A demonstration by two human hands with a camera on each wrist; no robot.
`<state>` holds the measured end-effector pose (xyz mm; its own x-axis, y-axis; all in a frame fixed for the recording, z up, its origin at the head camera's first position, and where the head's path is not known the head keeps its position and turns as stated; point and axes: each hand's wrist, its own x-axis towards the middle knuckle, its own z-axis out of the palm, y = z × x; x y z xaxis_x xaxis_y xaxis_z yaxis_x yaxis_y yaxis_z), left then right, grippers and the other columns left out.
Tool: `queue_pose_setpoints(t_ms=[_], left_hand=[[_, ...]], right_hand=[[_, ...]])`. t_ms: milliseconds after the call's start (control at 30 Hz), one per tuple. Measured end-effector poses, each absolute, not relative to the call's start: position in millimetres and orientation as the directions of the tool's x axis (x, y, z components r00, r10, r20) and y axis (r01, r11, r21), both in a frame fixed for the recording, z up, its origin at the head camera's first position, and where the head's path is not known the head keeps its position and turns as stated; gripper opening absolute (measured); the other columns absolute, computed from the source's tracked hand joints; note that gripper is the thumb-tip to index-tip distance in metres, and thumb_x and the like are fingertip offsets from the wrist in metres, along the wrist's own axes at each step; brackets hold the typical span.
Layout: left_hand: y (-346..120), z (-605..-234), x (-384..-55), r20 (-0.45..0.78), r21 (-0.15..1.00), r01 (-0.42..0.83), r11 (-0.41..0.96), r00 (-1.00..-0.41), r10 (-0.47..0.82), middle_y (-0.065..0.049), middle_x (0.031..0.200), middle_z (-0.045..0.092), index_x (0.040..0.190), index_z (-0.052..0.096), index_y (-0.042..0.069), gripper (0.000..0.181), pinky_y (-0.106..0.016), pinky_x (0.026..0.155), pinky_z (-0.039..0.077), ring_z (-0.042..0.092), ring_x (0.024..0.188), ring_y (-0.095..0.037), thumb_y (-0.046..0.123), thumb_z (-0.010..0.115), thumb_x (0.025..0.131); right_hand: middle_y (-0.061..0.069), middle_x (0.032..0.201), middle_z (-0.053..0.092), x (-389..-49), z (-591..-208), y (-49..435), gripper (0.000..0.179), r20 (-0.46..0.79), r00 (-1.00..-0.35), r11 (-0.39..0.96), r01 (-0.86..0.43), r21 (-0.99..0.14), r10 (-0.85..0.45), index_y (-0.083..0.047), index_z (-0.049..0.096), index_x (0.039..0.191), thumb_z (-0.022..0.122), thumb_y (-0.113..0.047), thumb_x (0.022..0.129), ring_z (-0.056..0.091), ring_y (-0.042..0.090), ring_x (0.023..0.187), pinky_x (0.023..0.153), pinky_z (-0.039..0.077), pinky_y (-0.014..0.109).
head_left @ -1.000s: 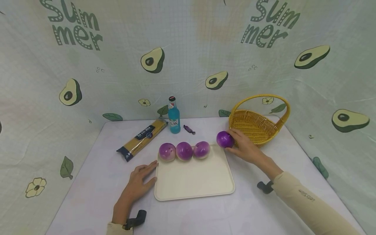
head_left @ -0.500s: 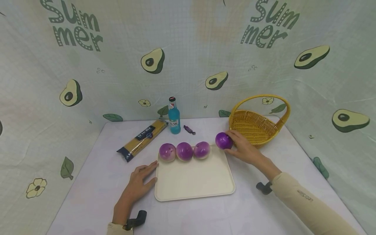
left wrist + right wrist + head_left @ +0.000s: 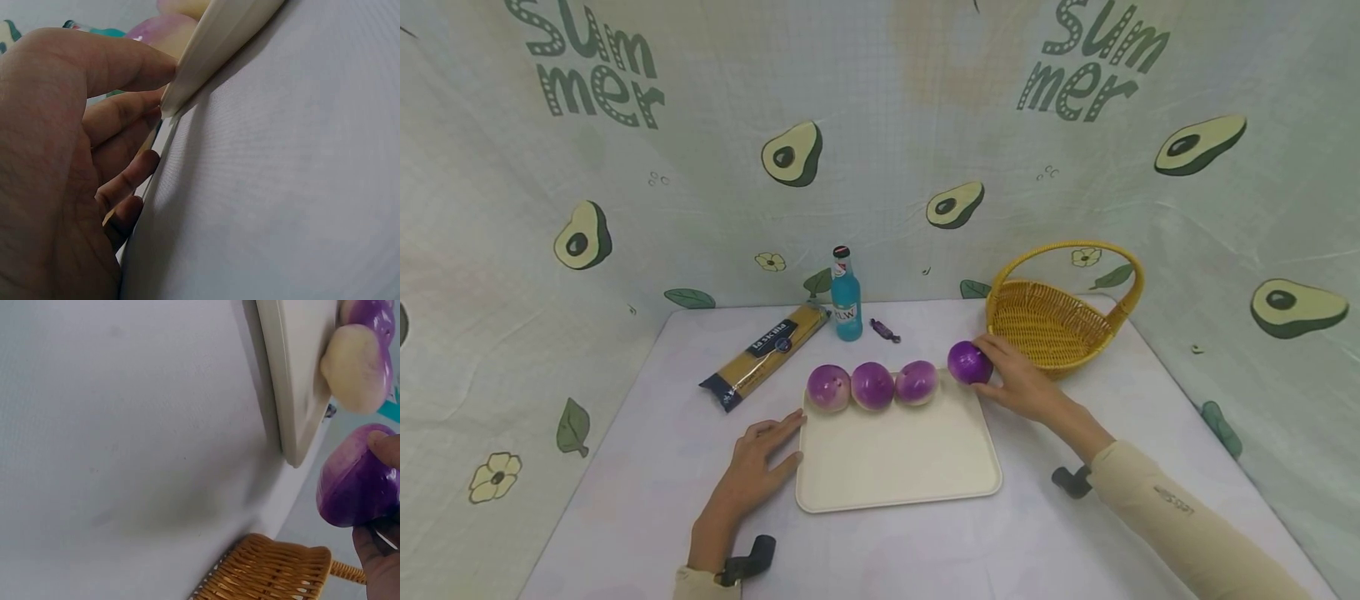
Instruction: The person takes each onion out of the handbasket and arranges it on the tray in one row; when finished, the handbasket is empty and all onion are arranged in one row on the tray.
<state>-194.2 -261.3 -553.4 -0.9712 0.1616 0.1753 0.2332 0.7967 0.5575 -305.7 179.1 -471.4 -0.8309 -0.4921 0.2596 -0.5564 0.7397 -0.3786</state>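
My right hand [image 3: 1017,379] pinches a glossy deep-purple turnip [image 3: 970,363] between thumb and fingers, just off the far right corner of the cream tray [image 3: 898,467]. In the right wrist view this held turnip [image 3: 357,478] is raised, apart from the tray rim [image 3: 278,381]. Three purple-and-cream turnips [image 3: 872,387] stand in a row along the tray's far edge. My left hand [image 3: 752,467] rests against the tray's left edge with extended fingers. Its thumb [image 3: 134,65] touches the rim in the left wrist view.
A yellow wicker basket [image 3: 1048,329] with a tall handle stands at the back right, just behind my right hand. At the back are a blue bottle [image 3: 847,304], a small purple wrapped candy [image 3: 884,331] and a spaghetti pack [image 3: 767,354]. A patterned cloth hangs behind the table.
My right hand has moved slightly left with the turnip, away from the basket and closer to the tray's far right corner. The left hand and tray stay put.
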Motion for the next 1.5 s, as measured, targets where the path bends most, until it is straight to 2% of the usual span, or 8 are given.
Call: queue_pose_setpoints(t_ms=[1000, 1500], left_hand=[[-261.0, -550.3, -195.5, 0.142, 0.559, 0.204, 0.804, -0.978, 0.150, 0.009, 0.153, 0.045, 0.149, 0.050, 0.028, 0.058, -0.054, 0.104, 0.028, 0.040, 0.131, -0.026, 0.031, 0.067, 0.094], [-260.6, -551.0, -194.9, 0.154, 0.586, 0.211, 0.783, -0.977, 0.148, 0.007, 0.151, 0.048, 0.148, 0.052, 0.026, 0.057, -0.056, 0.105, 0.028, 0.041, 0.131, -0.028, 0.029, 0.068, 0.093]], right_hand=[[0.025, 0.143, 0.045, -307.0, -486.2, 168.6, 0.077, 0.256, -0.816, 0.717, -0.578, -0.390, -0.519, 0.009, 0.045, 0.142, 0.085, -0.016, 0.081, 0.045, 0.042, 0.132, 0.109, 0.038, 0.053], [0.025, 0.143, 0.045, -308.9, -491.0, 163.6, 0.077, 0.261, -0.781, 0.691, -0.625, -0.364, -0.568, 0.009, 0.045, 0.143, 0.085, -0.013, 0.080, 0.045, 0.041, 0.132, 0.109, 0.038, 0.051]])
